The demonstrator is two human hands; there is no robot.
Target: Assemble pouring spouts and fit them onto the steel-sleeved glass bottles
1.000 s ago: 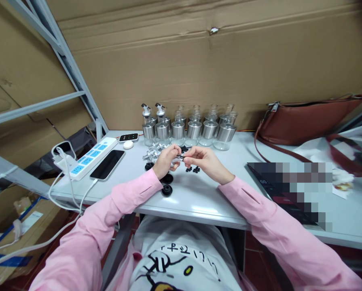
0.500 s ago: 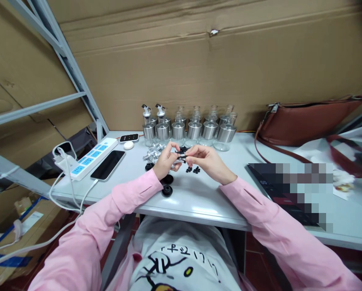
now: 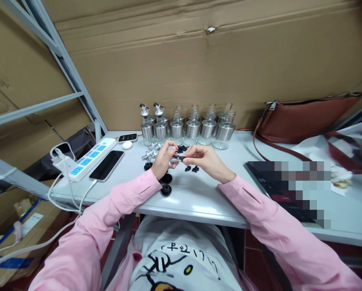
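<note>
My left hand (image 3: 164,161) is closed around a small silver pour spout (image 3: 174,160), mostly hidden by the fingers. My right hand (image 3: 205,161) pinches a narrow black lever piece (image 3: 178,157) against the spout's end, so the fingertips of both hands nearly meet. Beyond the left hand lie several silver spout bodies (image 3: 151,151). Black lever pieces (image 3: 183,148) are heaped just past the fingers. Tiny black parts (image 3: 195,169) lie below the right hand. Round black stoppers (image 3: 166,190) sit beside the left wrist, partly covered by it.
Several glass bottles with metal sleeves (image 3: 193,130) stand in rows at the back; two carry spouts (image 3: 158,111). On the left are a power strip (image 3: 92,159), a phone (image 3: 107,165) and cables. A brown bag (image 3: 308,119) and a dark tablet (image 3: 265,182) lie to the right.
Both hands stay together at nearly the same place. The fingers have shifted slightly, and the black lever piece now lies more level between them. The camera view has moved a little.
</note>
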